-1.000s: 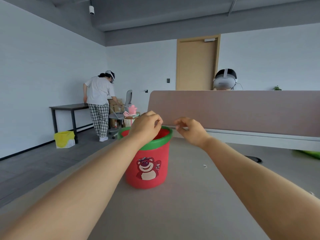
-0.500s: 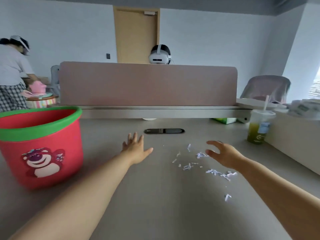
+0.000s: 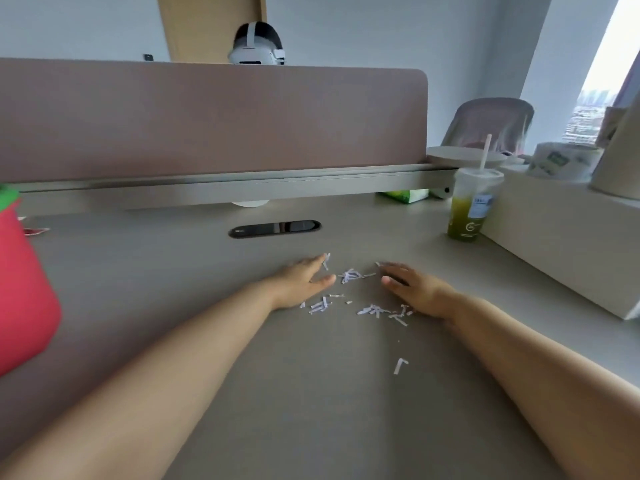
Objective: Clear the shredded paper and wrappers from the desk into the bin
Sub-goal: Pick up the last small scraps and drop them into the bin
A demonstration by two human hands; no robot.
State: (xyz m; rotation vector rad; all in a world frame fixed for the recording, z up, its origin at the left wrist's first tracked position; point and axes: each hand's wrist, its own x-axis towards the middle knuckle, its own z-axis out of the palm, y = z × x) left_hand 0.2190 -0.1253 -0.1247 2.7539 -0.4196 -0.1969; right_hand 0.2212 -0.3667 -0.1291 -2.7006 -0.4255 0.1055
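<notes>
Both bare forearms reach toward 12 o'clock, converging. The left hand lies palm-down with fingers extended flat, thumb pointing to 3 o'clock. The right hand lies palm-down, fingers spread, thumb toward 9 o'clock. Neither grip is closed on anything.

Shredded paper: white, with a faint lilac tint
Desk: plain grey-beige
Bin: red wall, green rim
Divider panel: dusty pinkish brown, pale grey rail beneath
Cable slot: glossy black
Drink cup: clear, yellow-green liquid, blue and white label, pale straw
Shelf unit: cream white
Chair back: muted pink
Door: light tan wood
Headset: white with a dark strap
</notes>
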